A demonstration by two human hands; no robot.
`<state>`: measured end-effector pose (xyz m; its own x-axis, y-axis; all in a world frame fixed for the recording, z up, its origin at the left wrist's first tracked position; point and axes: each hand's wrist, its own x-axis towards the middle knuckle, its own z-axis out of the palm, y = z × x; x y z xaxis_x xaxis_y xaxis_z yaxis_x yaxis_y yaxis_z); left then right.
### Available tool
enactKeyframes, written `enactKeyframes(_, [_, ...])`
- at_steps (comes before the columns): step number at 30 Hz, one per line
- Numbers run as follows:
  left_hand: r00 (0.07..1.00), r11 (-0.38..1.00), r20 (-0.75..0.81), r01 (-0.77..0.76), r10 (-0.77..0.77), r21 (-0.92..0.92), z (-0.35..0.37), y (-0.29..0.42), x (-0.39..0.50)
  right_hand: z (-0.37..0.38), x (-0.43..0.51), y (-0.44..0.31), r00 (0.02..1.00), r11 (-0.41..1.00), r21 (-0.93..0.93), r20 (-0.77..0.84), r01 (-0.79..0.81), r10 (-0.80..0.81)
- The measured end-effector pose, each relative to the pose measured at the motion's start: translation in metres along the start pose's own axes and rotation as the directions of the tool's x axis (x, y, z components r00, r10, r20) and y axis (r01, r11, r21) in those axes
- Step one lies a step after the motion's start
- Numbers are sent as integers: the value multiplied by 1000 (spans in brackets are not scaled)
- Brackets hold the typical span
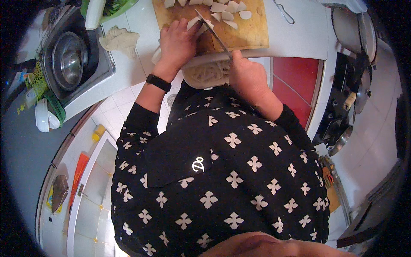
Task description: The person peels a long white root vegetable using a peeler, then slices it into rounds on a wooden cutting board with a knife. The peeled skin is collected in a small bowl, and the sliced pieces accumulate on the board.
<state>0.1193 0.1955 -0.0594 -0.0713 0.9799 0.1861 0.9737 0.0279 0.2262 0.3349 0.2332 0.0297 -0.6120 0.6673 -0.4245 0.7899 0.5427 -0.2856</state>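
My right hand (250,77) grips a kitchen knife (216,37) by its handle. The blade slants up and to the left over a wooden cutting board (257,35), its edge at a piece of pale peeled vegetable (193,23). On the board, my left hand (178,43) presses that piece, fingers bent close to the blade. Several cut chunks of the same vegetable (227,16) lie at the board's far side. Below the counter edge, between my forearms, is an open container (192,84) with pale strips inside; my right hand hides part of it.
Left of the board lie a crumpled beige cloth (120,41) and a green basin (125,11) with leafy greens. A sink (110,66) holds metal bowls (70,62). A metal wire tool (285,14) rests to the right. Pans (342,141) stand around the stove (330,112).
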Motion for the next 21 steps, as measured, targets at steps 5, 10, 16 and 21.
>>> enactKeyframes(5, [999,999,-12,-31,31,16,1,-2,2,-1,-2,-11,999,999,-10,14,-39,40])
enactKeyframes(10, [999,1000,26,-27,27,7,4,-2,-2,17,8,-7,996,993,87,29,-85,83])
enactKeyframes(16, [996,985,-87,-48,34,-165,0,-11,-17,25,14,23,993,992,79,-54,-98,102])
enactKeyframes(21, [984,974,-24,-179,177,-138,-1,-21,-10,3,12,35,986,991,-48,-106,121,-125])
